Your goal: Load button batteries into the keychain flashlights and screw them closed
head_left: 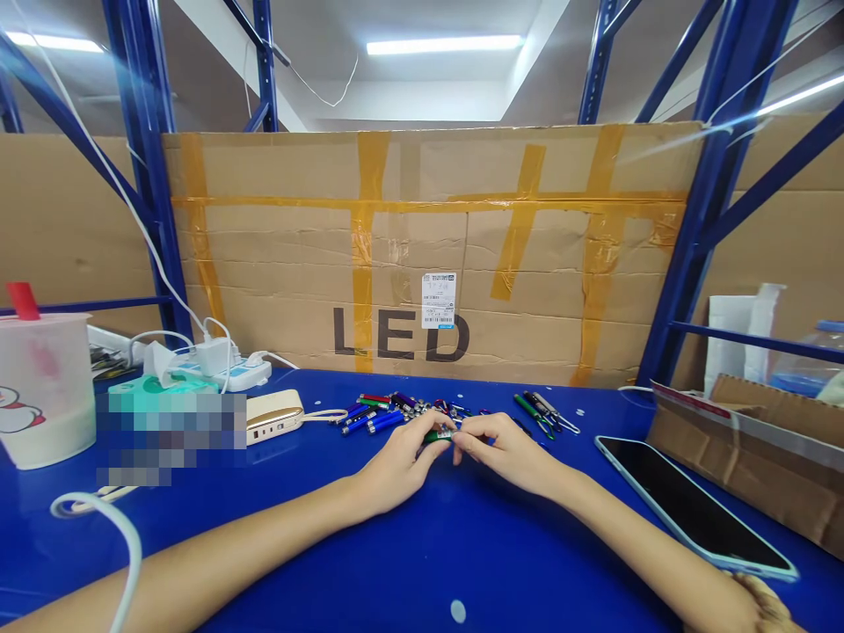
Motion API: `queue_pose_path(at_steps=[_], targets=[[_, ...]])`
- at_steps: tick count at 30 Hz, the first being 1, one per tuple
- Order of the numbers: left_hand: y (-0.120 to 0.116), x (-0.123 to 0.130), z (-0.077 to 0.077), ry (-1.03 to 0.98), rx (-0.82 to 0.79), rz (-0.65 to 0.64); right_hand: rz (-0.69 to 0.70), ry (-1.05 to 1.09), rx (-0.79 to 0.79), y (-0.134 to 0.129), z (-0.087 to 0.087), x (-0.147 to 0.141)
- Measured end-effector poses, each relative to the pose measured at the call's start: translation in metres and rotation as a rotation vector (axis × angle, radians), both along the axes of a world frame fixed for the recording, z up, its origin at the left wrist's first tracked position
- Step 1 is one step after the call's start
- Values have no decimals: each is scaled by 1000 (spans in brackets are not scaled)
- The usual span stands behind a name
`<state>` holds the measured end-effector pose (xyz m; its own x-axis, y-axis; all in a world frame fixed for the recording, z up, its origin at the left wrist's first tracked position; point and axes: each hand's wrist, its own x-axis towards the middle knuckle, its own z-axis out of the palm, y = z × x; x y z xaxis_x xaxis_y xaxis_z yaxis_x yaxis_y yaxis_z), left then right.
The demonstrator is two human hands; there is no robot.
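Note:
Both of my hands meet over the blue table, in front of a loose pile. Between the thumb and fingers of my left hand (405, 462) is a small green tube (438, 436) with a pale marking, lying roughly sideways. The fingers of my right hand (511, 450) close in a pinch at the tube's right end and partly hide it. Just behind the left hand lie several small metal tubes (386, 422) in blue, red, green and purple. Farther right, behind the right hand, several green, black and silver tubes with clips (546, 413) lie together.
A phone (692, 505) lies to the right, beside an open cardboard box (745, 457). To the left are a white cup (46, 387), a power bank (275, 417), a power strip (241, 374) and a white cable (128, 549). A large cardboard sheet (296, 264) stands behind.

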<state>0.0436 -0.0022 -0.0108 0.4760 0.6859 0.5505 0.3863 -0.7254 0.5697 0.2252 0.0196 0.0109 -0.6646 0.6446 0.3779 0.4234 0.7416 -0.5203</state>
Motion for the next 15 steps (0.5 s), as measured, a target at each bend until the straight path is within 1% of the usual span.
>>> queue_pose_path(at_steps=[3,6,8,11,13,15], targets=[[0,1,0,17,15,32,-4,8,1,1,-2,-1],[1,2,1,26,6,75,-35,-7,65,4,-4,0],[2,2,3,12,-13,106,-101,-5,153,5,-4,2],[4,1,4,-27,-65,180,-177,53,334,7,-4,6],[5,0,4,-42,-106,211,-161,89,457,8,-3,8],[5,0,4,-39,-135,188,-114,82,572,8,-2,9]])
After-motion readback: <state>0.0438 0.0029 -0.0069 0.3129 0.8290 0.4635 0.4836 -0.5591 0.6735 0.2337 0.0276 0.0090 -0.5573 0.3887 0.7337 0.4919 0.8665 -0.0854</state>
